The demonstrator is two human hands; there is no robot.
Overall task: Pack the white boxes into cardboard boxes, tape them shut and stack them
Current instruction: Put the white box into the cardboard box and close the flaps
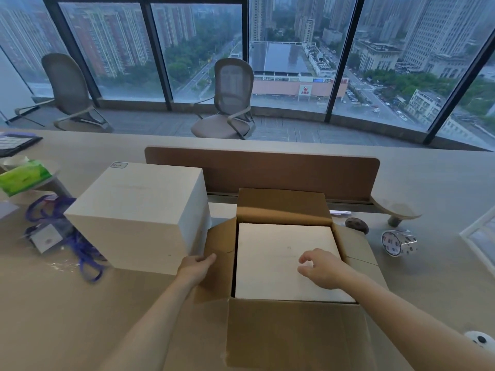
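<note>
One white box (278, 253) sits inside the open cardboard box (294, 333) near the front edge of the desk (80, 317), its four flaps not yet folded. The right hand (321, 269) hovers over it, fingers loosely curled and apart, holding nothing. The left hand (197, 265) pinches the left flap (218, 274), thumb on top. A second white box (139, 218) waits unpacked just left of it. The tape roll (399, 242) lies untouched towards the right edge. Taping and stacking remain.
</note>
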